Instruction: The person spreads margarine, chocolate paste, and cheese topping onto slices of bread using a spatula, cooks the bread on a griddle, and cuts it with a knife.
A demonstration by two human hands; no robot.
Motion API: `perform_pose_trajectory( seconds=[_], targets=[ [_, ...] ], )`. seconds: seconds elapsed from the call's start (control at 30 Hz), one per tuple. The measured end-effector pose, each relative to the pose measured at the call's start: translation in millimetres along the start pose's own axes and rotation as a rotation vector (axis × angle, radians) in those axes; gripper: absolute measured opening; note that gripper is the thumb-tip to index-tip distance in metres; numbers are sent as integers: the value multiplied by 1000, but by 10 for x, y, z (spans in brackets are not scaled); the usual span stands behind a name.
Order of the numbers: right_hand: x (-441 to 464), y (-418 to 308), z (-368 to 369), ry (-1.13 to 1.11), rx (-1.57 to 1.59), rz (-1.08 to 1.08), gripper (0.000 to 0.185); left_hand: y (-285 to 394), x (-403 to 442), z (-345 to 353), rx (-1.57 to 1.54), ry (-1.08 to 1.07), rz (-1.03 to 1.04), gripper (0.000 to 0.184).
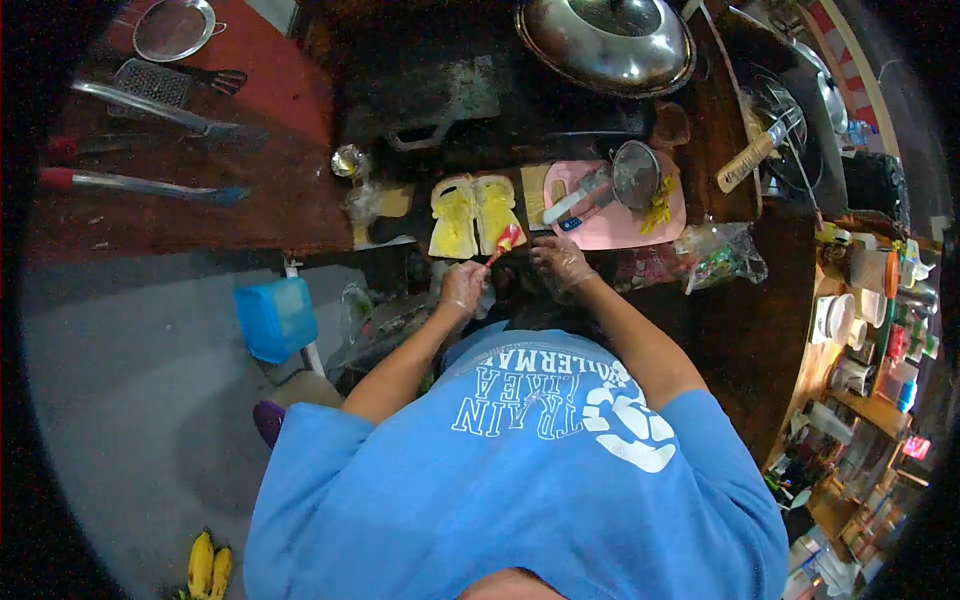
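Note:
Two slices of bread, a left one (453,218) and a right one (497,205), lie side by side with a yellow spread on them. My left hand (463,287), in a clear plastic glove, grips a red-tipped spreader (508,237) whose head rests over the lower part of the right slice. My right hand (563,262), also gloved, is just right of the bread, by the near edge of a pink cutting board (610,235). Its fingers are slightly apart and nothing shows in them. On the board lie a white-bladed knife (566,206), a mesh strainer (636,175) and yellow strips (658,205).
A large metal lid (610,45) sits at the back. Tongs (150,187), a grater (150,85) and a sieve (174,28) lie at the left. Plastic packets (720,255) are right of the board. A blue container (276,318) hangs below the counter's left edge.

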State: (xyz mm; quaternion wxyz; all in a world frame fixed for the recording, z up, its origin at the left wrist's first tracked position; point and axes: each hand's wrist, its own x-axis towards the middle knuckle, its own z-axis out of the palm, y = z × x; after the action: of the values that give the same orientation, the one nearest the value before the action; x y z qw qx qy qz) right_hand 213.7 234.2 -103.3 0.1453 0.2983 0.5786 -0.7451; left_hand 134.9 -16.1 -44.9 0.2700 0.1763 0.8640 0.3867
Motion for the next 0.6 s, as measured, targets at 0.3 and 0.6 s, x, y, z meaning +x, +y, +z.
perform_pose_trajectory(
  seconds=[0.3,0.6],
  targets=[
    [35,86,19,-8,95,-44,35,20,-53,-101,250,193,-32,25],
    [44,44,23,11,-22,-124,35,174,8,-38,380,227,-63,26]
  ],
)
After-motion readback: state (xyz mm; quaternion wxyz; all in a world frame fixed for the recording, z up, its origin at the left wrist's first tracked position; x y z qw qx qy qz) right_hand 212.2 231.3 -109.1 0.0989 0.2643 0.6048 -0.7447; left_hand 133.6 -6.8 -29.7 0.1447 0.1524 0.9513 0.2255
